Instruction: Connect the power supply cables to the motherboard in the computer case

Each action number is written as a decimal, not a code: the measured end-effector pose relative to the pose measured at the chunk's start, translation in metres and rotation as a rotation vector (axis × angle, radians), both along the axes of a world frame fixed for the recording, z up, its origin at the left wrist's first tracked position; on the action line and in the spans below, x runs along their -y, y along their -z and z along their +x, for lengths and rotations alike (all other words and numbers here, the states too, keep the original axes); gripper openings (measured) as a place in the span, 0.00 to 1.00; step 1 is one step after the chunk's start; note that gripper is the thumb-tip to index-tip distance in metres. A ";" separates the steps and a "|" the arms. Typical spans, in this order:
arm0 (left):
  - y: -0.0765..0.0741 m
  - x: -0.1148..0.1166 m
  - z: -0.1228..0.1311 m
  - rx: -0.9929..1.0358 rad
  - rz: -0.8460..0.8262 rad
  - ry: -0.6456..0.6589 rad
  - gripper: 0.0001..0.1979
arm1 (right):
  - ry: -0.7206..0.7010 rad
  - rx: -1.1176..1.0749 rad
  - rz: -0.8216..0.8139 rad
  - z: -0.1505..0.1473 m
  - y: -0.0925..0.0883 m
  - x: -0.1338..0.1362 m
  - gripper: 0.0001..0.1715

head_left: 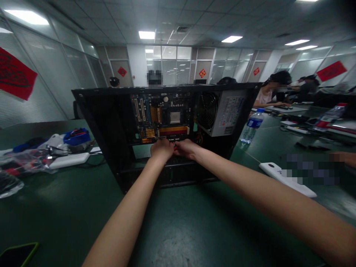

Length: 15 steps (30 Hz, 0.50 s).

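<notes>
red is the small piece [175, 147] which is seen between the fingertips of the left hand [161, 149] and the right hand [187, 149]. the fingers of both hands are curled and brought close together, but the tips are mostly hidden, so it cannot be told how far each grip is closed, or by which hand the piece is held. both hands are placed inside the open black computer case [103, 138], at its lower middle, just under the red and orange slots [174, 130] of the motherboard [180, 101]. above these slots a square metal processor [175, 117] is seen. to the right, in the upper corner, a grey power supply [229, 111] is fitted, with a round fan grille [208, 110]. the case is stood on a green table [178, 230]. beside it on the right, a water bottle [251, 128] is placed, and nearer, a white device [286, 180]. at the left, a white power strip [69, 160] is laid near clear plastic bags [25, 159] and a blue pouch [77, 137]. farther right, another person [265, 94] is seated.
</notes>
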<state>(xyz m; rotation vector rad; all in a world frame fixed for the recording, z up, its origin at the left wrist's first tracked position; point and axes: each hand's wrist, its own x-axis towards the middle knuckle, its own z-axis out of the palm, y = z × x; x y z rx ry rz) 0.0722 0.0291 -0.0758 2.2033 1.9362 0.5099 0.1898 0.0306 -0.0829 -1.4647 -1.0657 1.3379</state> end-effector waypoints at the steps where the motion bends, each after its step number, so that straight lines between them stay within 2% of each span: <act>1: -0.001 0.001 -0.001 -0.003 0.003 -0.005 0.20 | -0.035 0.054 0.008 0.004 0.000 -0.002 0.13; 5: -0.005 0.001 -0.007 -0.011 0.011 -0.011 0.22 | -0.133 0.352 0.138 0.028 0.003 -0.006 0.20; 10: -0.007 -0.002 -0.011 -0.032 0.052 0.036 0.20 | -0.213 0.729 0.409 0.044 0.008 -0.004 0.12; 15: -0.007 -0.004 -0.006 -0.074 0.073 0.066 0.18 | -0.254 0.968 0.494 0.043 0.009 -0.003 0.14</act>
